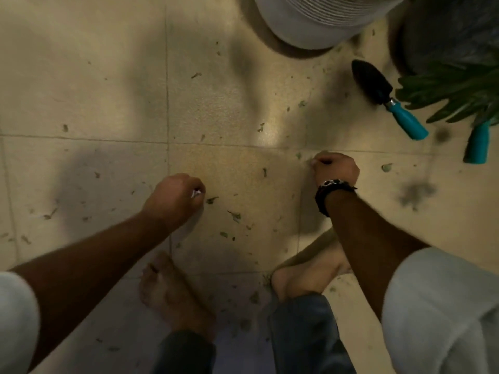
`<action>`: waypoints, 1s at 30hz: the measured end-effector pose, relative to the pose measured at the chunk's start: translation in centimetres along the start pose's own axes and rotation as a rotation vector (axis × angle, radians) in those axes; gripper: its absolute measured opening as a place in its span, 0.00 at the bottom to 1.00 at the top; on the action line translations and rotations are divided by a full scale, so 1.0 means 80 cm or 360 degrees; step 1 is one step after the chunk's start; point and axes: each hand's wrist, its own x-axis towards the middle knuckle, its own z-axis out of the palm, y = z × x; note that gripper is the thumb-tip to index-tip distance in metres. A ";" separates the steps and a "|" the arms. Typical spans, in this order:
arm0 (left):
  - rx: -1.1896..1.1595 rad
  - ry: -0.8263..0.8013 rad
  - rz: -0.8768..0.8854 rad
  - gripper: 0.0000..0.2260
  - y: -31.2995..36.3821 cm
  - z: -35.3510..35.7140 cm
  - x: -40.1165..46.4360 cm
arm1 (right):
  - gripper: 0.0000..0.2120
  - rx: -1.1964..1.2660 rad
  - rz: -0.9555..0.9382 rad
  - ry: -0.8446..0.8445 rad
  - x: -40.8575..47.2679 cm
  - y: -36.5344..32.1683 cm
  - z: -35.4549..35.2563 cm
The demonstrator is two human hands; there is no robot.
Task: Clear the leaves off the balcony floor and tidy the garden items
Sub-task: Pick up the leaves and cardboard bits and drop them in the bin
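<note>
Small green leaf scraps (234, 215) lie scattered over the beige tiled floor (108, 90). My left hand (175, 197) hovers low over the tiles as a closed fist, with a small pale scrap (196, 193) showing between its fingers; a leaf bit (212, 200) lies just to its right. My right hand (336, 168), with a dark band at the wrist, has its fingertips pinched together down at the floor beside a leaf bit (298, 156). Whether it holds anything is hidden. A trowel (378, 87) with a black blade and teal handle lies at the right.
A white ribbed pot (310, 22) stands at the top, a dark pot (453, 31) at the top right with plant fronds (456, 93) hanging over a second teal tool handle (478, 144). My bare feet (172, 295) are planted below the hands. A dirt smudge (415, 193) marks the right tiles.
</note>
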 end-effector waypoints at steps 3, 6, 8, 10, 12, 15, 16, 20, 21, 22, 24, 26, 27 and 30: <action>-0.0030 0.0028 -0.0028 0.05 0.004 0.011 -0.007 | 0.08 -0.0017 -0.0067 0.0031 -0.002 0.000 0.009; -0.0031 -0.0037 -0.0059 0.07 0.010 0.020 -0.008 | 0.08 -0.0239 -0.0318 0.0047 -0.006 0.000 0.014; 0.0032 -0.0078 -0.0074 0.09 0.015 0.026 -0.008 | 0.09 -0.0427 -0.0444 0.0046 -0.008 -0.002 0.015; 0.0076 -0.0054 -0.0113 0.10 0.023 0.032 -0.009 | 0.11 -0.0645 -0.0550 0.0002 -0.008 -0.003 0.014; 0.0115 -0.0038 -0.0167 0.09 0.031 0.034 -0.006 | 0.13 -0.0753 -0.0644 -0.0081 -0.005 -0.006 0.009; 0.0244 -0.0118 -0.0201 0.09 0.045 0.033 0.000 | 0.13 -0.0625 -0.0606 -0.0273 -0.003 -0.010 -0.006; 0.0291 -0.0163 -0.0213 0.09 0.050 0.030 0.001 | 0.11 -0.0577 -0.0557 -0.0298 -0.003 -0.007 -0.014; 0.0349 -0.0282 -0.0174 0.09 0.063 0.020 0.001 | 0.11 -0.0230 -0.0155 -0.0148 -0.005 0.055 -0.056; 0.0378 -0.0270 -0.0140 0.09 0.065 0.021 0.000 | 0.11 -0.0208 -0.0096 -0.0059 -0.003 0.079 -0.069; 0.0396 -0.0240 -0.0095 0.09 0.067 0.020 0.000 | 0.10 -0.0193 -0.0041 0.0037 0.003 0.101 -0.081; 0.0349 -0.0118 0.0006 0.08 0.071 0.028 -0.003 | 0.08 -0.0117 0.0047 0.0154 0.019 0.136 -0.101; 0.0327 -0.0003 0.0043 0.07 0.078 0.039 -0.006 | 0.07 -0.0034 0.0066 0.0220 0.042 0.150 -0.115; 0.0332 0.0012 0.0045 0.06 0.081 0.043 -0.008 | 0.07 0.0001 0.0062 0.0238 0.053 0.153 -0.121; 0.0344 0.0060 -0.0015 0.06 0.089 0.060 -0.009 | 0.09 -0.0044 -0.0060 0.0288 0.086 0.153 -0.131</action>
